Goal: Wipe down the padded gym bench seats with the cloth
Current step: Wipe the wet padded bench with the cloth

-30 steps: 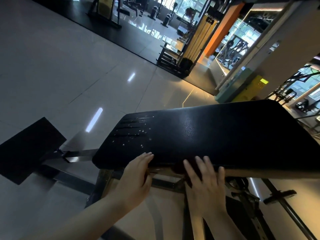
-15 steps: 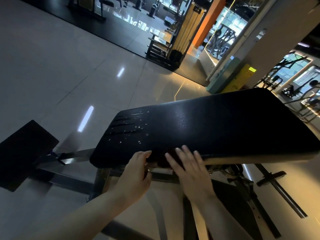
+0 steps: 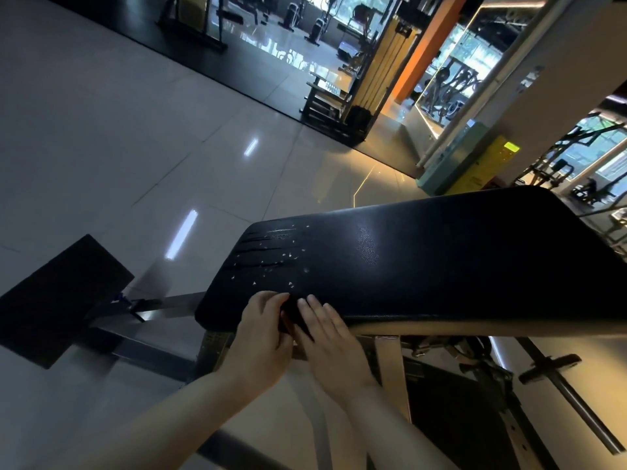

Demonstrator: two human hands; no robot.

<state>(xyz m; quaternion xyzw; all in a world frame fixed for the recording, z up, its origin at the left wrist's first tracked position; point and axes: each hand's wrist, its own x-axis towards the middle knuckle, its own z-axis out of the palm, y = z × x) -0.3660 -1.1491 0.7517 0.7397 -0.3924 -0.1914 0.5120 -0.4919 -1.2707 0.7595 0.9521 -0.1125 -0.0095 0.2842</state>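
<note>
Left hand (image 3: 264,334) and right hand (image 3: 327,337) close together at near edge of black padded bench seat (image 3: 424,266). Right flat, fingers straight, against small dark cloth (image 3: 291,317). Left fingers bent beside it, grip unclear.

We see only a dark sliver of the cloth (image 3: 291,316) between the left hand (image 3: 261,337) and the right hand (image 3: 330,344), at the near edge of the long black padded bench seat (image 3: 441,266). The rest lies under them, and we cannot tell whether the left fingers pinch it. The seat's right end runs off the picture's right edge. The smaller black square pad (image 3: 57,296) is cut at the left. Both forearms leave at the bottom. The far gym machines (image 3: 315,25) are too small to make out.
</note>
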